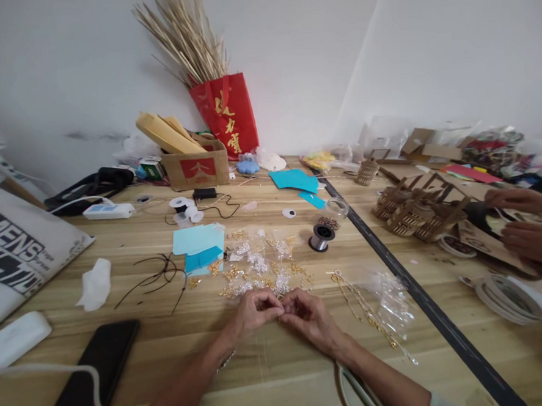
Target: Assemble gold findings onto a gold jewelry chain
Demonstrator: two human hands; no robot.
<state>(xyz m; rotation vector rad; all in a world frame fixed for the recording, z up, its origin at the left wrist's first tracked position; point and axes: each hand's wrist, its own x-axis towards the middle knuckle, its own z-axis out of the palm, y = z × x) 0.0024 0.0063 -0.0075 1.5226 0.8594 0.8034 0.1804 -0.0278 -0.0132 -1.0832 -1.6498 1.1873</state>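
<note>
My left hand (258,308) and my right hand (309,317) meet fingertip to fingertip over the wooden table. Both are closed in a pinch, and what they hold is too small and too hidden to make out. Just beyond the fingers lie small gold and silver beads (259,264) in loose heaps, some on clear plastic. To the right, gold chains (366,304) are spread beside clear plastic bags (393,302). A spool of thin wire or line (321,239) stands behind them. Under my right forearm lies a pale-handled tool (356,394), partly hidden.
Blue paper sheets (198,238) and black cord (158,277) lie left of the beads. A black phone (91,376) is at the near left. Past a dark strip (394,260), another person's hands (527,227) work near brown woven baskets (418,212). A glass jar (336,209) stands farther back.
</note>
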